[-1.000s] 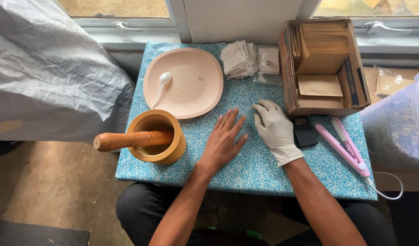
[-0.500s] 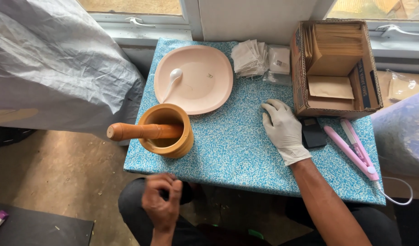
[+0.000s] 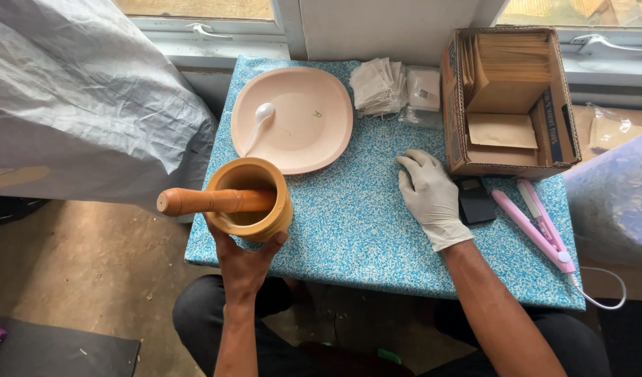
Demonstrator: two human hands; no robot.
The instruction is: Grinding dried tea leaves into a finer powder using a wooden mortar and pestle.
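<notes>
A wooden mortar (image 3: 252, 200) stands at the near left corner of a small table covered in blue speckled cloth (image 3: 356, 230). A wooden pestle (image 3: 213, 201) lies across its rim, handle pointing left. My bare left hand (image 3: 243, 262) cups the mortar's near side from below the table edge, thumb and fingers around its base. My right hand (image 3: 430, 195), in a white glove, rests flat and open on the cloth, right of centre, beside a small black object (image 3: 476, 201).
A pale pink plate (image 3: 293, 119) with a white spoon (image 3: 258, 122) sits behind the mortar. Folded white sachets (image 3: 380, 85) and a clear packet lie at the back. A cardboard box of brown envelopes (image 3: 509, 98) stands at right, a pink clamp-shaped tool (image 3: 537, 223) near it. Grey sheeting (image 3: 77, 105) hangs left.
My left hand left the cloth, dropped below the table edge, then came up and gripped the mortar's near side. The gloved right hand stayed flat in place.
</notes>
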